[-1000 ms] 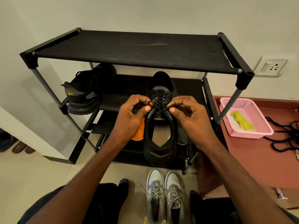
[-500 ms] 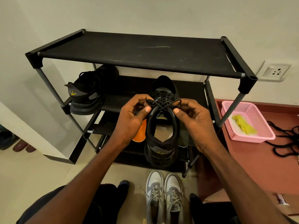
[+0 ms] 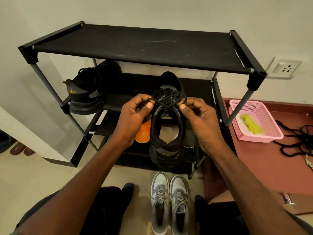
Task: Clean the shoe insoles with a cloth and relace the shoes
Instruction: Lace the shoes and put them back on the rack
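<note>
Black shoe rack (image 3: pixel 135 48) behind — black shoe (image 3: pixel 166 126) sits between both hands, left hand (image 3: pixel 135 114) and right hand (image 3: pixel 198 116) each pinching a lace (image 3: pixel 166 103) end.

Black shoe (image 3: pixel 166 126) with grey panels and black lace (image 3: pixel 166 102), second black shoe (image 3: pixel 89 92) with yellow mark, black shoe rack (image 3: pixel 135 46) with grey poles, orange insole (image 3: pixel 143 133), pink mesh basket (image 3: pixel 264 116) holding yellow cloth (image 3: pixel 252 124), grey-and-white sneakers (image 3: pixel 169 204), reddish-brown floor (image 3: pixel 264 163).
</note>
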Action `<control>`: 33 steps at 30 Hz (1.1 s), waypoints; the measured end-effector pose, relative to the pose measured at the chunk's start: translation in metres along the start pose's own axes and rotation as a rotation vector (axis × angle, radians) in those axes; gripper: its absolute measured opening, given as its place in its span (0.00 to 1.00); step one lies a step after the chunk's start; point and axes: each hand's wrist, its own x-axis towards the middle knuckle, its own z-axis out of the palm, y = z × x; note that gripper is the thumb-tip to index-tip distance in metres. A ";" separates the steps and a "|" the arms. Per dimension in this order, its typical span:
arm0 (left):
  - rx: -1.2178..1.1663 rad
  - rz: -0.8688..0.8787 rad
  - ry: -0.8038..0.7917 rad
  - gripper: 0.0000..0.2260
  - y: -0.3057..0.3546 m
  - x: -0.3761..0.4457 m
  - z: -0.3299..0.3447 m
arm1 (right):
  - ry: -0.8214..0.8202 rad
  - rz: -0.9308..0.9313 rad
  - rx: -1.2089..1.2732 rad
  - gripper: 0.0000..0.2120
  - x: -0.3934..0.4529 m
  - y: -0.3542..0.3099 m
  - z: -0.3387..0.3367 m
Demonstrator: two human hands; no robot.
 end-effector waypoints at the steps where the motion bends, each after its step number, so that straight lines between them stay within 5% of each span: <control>1: -0.032 -0.017 0.001 0.07 0.000 0.000 0.000 | -0.010 0.003 0.008 0.07 0.001 0.000 -0.001; 12: 0.060 0.010 -0.011 0.06 0.001 -0.001 -0.001 | -0.022 0.057 0.025 0.07 0.001 0.005 0.000; 18: -0.450 -0.177 0.062 0.10 0.005 -0.001 -0.001 | 0.107 0.296 0.601 0.08 0.004 -0.005 -0.009; 25: -0.112 0.013 -0.093 0.12 0.006 -0.005 0.001 | -0.060 0.058 0.166 0.09 -0.005 -0.008 -0.002; 33: 0.036 -0.002 -0.015 0.06 0.001 -0.004 0.000 | 0.005 0.098 0.084 0.07 -0.001 0.001 0.000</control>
